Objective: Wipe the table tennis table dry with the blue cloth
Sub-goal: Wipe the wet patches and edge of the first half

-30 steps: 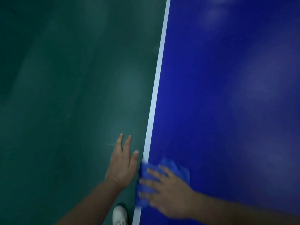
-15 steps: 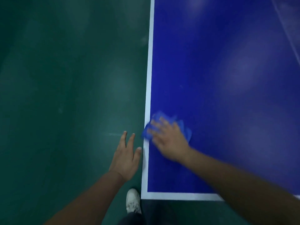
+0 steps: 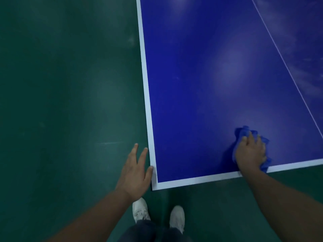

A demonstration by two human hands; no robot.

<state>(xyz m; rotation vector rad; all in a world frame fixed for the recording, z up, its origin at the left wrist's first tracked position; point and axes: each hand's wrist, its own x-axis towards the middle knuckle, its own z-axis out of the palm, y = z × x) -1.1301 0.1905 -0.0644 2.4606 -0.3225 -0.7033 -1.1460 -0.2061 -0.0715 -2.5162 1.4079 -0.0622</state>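
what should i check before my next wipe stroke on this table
1. Cloth in hand: ok. The right hand grips the bunched blue cloth.
2. Cloth on the surface: ok. It sits on the table near the end line, and its lower end overlaps that white line.
3. Other hand out of the way: ok. The left hand is open beside the near left corner, off the blue surface.
4. Footing: ok. Both white shoes stand on the green floor just short of the end edge.
5. Wet patches located: cannot tell. Pale streaks right of the centre line could be water or glare.
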